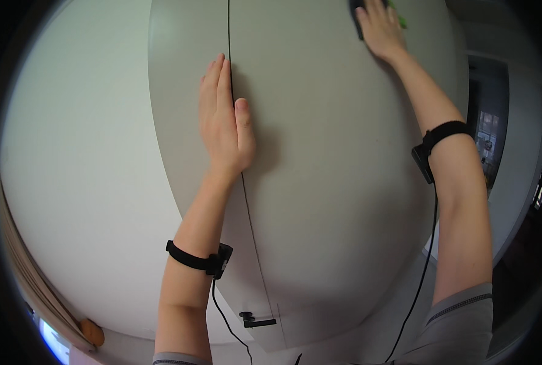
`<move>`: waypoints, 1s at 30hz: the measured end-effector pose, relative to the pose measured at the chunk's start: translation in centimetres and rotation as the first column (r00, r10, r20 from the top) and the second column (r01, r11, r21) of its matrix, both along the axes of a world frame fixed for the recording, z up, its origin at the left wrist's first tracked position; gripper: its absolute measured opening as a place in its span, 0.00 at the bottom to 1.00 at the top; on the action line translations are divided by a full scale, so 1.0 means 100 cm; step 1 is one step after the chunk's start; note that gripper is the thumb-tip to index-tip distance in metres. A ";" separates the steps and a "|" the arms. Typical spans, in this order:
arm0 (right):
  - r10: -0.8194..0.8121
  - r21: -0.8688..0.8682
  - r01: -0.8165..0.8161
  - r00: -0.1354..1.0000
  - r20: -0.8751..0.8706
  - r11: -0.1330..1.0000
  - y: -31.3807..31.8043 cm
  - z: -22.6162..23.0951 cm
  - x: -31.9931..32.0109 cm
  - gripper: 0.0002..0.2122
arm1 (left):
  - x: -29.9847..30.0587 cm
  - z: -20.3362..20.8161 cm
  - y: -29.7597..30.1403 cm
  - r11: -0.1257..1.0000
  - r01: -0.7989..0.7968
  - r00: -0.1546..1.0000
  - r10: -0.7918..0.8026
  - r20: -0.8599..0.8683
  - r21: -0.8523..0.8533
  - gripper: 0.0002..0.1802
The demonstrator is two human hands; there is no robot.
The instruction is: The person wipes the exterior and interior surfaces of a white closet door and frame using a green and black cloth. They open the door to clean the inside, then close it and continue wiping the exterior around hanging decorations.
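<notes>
In front of me is a broad pale grey door [332,170] with a thin dark seam running along its left side. My left hand [225,121] is raised at that seam, fingers stretched straight up and thumb a little apart. It holds nothing; its shadow falls close beside it, and whether the palm touches the surface I cannot tell. High on the right, my right hand [383,33] presses a dark flat object [355,18] with a bright green part against the door. The picture's upper edge cuts off its fingertips, and the hand covers most of the object.
A black lever handle [262,322] sits low by the seam. Black straps with small boxes [223,261] circle both forearms, trailing thin black cables [418,292]. A white wall [88,182] stands left, with a brown curtain [36,280] beyond; a dark opening [490,121] lies right.
</notes>
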State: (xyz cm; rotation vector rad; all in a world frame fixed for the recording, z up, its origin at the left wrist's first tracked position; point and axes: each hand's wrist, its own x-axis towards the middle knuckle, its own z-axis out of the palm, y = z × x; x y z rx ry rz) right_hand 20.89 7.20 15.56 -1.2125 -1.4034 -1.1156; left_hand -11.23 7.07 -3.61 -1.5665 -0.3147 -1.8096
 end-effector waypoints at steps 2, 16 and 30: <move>-0.068 0.107 0.078 0.994 -0.089 0.991 0.013 0.002 -0.004 0.32 | -0.001 0.002 0.000 0.998 -0.055 0.998 0.055 -0.008 -0.001 0.35; 0.706 -0.585 -0.441 0.180 0.685 0.680 0.009 -0.237 -0.040 0.31 | -0.020 0.008 0.000 0.872 -0.476 0.879 0.475 -0.037 -0.110 0.30; -0.061 0.289 -0.072 0.903 0.425 0.955 0.056 -0.086 -0.092 0.30 | -0.024 -0.025 0.029 0.725 -0.621 0.769 0.637 -0.053 -0.298 0.40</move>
